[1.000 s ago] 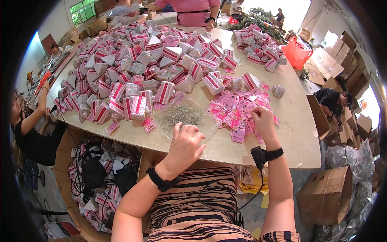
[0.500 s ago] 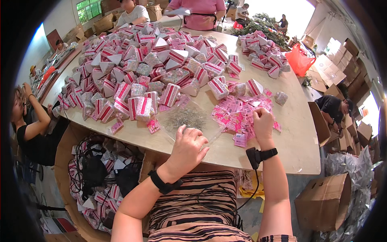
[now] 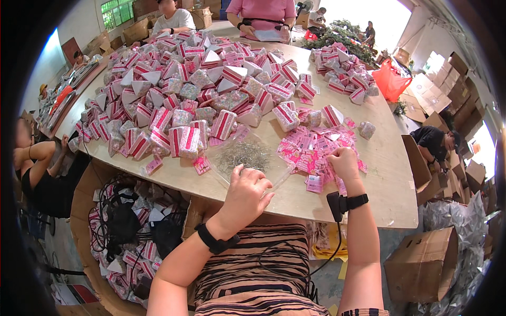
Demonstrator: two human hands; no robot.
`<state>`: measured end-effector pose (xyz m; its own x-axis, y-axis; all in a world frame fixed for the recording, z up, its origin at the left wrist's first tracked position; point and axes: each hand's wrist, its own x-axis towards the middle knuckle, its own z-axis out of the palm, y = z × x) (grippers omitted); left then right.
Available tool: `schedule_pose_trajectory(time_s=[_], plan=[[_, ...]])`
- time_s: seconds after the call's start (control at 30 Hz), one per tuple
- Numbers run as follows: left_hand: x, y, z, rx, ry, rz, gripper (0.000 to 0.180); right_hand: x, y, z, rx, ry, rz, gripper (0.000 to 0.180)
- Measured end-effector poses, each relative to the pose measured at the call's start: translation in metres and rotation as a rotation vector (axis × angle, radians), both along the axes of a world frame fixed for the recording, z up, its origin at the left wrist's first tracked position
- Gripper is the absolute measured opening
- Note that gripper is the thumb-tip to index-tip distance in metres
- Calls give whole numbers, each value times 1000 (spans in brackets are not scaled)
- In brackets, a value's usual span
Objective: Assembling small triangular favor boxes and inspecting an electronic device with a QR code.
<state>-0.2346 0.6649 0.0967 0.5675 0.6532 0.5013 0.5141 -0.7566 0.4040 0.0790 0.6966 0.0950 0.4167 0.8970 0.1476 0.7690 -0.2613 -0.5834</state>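
My left hand (image 3: 243, 190) lies at the near edge of a clear plastic bag (image 3: 282, 173). Its fingers are bent over the bag but loosely apart, with the thumb stretched out, and no held thing shows. Thin metal pins (image 3: 245, 157) are heaped on the bag. My right hand (image 3: 345, 164) is closed in a pinch above the right side of a spread of pink printed tags (image 3: 305, 147). Whatever its fingertips hold, if anything, is hidden. One pink tag (image 3: 314, 183) lies at the near edge of that spread, between my hands.
A large heap of wrapped pink-and-white cake-slice shapes (image 3: 179, 95) covers the table's far left; a smaller heap (image 3: 342, 71) lies far right. A carton (image 3: 84, 210) of similar pieces and black cables stands below left. Co-workers are around the table. A cable hangs from my right wristband.
My right hand has shifted slightly left and nearer over the tags. The left hand has hardly moved. Across the table, the person in pink has lowered a white sheet.
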Motion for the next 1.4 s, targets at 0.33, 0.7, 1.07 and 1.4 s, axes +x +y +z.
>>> schedule_pose_trajectory(time_s=[0.33,0.7,1.07,1.4], plan=[[1,-2,-5,1,-3,-2,17,12,20,-24,267,-63,-89,16],[-4,3,12,-55,-167,-6,14,-35,-5,44,757,882,212,5],[-10,-34,57,-335,-461,-204,27,-64,-115,94,470,1010,571,9],[-35,-58,28,-281,-226,-335,12,-145,-136,29,-26,1086,536,6]])
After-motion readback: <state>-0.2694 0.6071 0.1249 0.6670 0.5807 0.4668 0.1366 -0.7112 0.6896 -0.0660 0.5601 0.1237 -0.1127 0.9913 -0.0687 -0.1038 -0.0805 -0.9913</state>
